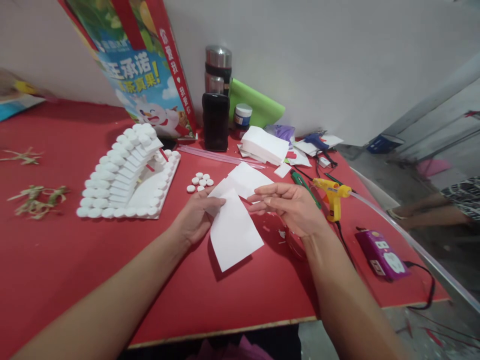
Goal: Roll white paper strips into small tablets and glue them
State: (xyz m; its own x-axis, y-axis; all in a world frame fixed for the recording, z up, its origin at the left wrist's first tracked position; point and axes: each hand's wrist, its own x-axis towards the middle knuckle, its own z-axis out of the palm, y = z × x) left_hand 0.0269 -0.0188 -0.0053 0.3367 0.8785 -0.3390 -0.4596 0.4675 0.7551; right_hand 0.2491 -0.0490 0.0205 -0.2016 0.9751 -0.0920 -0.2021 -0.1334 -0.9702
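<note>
My left hand (197, 212) pinches white paper (235, 232), thumb on top. One piece hangs tilted above the red table, and another white sheet (249, 177) fans out behind it toward the right. Close to that second sheet's right edge is my right hand (288, 205), its fingers stretched out and partly apart; whether the fingertips touch the paper I cannot tell. Just beyond my left hand lies a small group of round white pieces (200, 181). To the left stands a white stepped model (122, 175) built of similar round pieces and flat strips.
A yellow glue gun (333, 195) and green-handled tool (300, 182) lie right of my right hand, near a purple box (382, 254) with a cable. Stacked white paper (265, 145), a black phone-like object (216, 122) and a large printed bag (138, 70) line the back.
</note>
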